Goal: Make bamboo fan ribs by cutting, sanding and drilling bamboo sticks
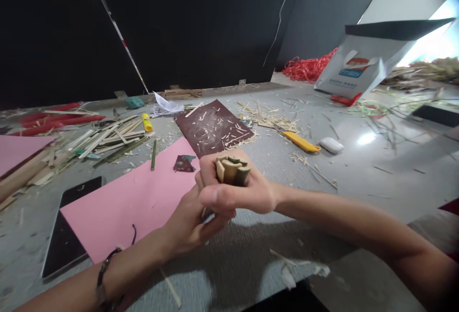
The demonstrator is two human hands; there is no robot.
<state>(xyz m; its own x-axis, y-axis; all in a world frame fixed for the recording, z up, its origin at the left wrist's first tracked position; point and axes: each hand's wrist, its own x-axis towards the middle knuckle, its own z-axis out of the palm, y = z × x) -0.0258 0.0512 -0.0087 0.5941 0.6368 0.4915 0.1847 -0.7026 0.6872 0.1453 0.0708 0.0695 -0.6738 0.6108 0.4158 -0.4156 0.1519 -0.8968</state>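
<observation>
Both hands gripping bamboo sticks (pixel 232 170) upright.
My right hand (pixel 236 192) fists the bundle's top so ends stay level; left hand (pixel 190 223) clamps underneath, over the desk (pixel 251 250).

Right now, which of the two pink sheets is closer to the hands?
The large pink sheet lying partly over the phone, beside the left hand; the other pink sheet lies at the far left edge.

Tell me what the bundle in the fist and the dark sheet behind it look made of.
Bundle of sticks in the right hand: likely split bamboo, with pale matte cut ends and green skin. Dark sheet: probably sandpaper, dull maroon and dusted with pale shavings.
</observation>
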